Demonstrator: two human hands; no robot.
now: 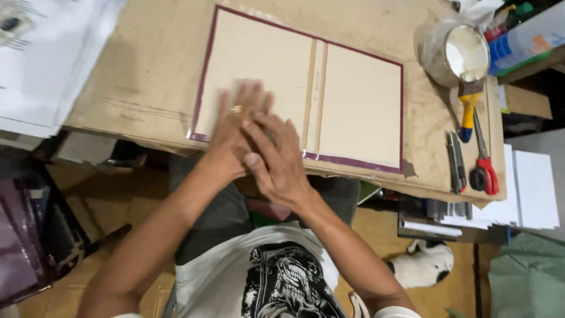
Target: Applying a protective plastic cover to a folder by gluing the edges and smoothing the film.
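My left hand [238,126] lies flat, fingers spread, gripping nothing, on the open book cover [300,88]; my right hand [276,159] overlaps it, also open; boards look glued, edges unfolded; brush [469,109] far right.

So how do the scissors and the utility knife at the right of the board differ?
The scissors have red loop handles and thin pointed blades; the utility knife is one straight grey-black bar with no loops. The scissors lie further right, nearer the board's edge, and reach up beside the yellow-handled brush; the knife lies left of them and below the brush. Both lie flat, pointing away from the person, untouched by either hand.
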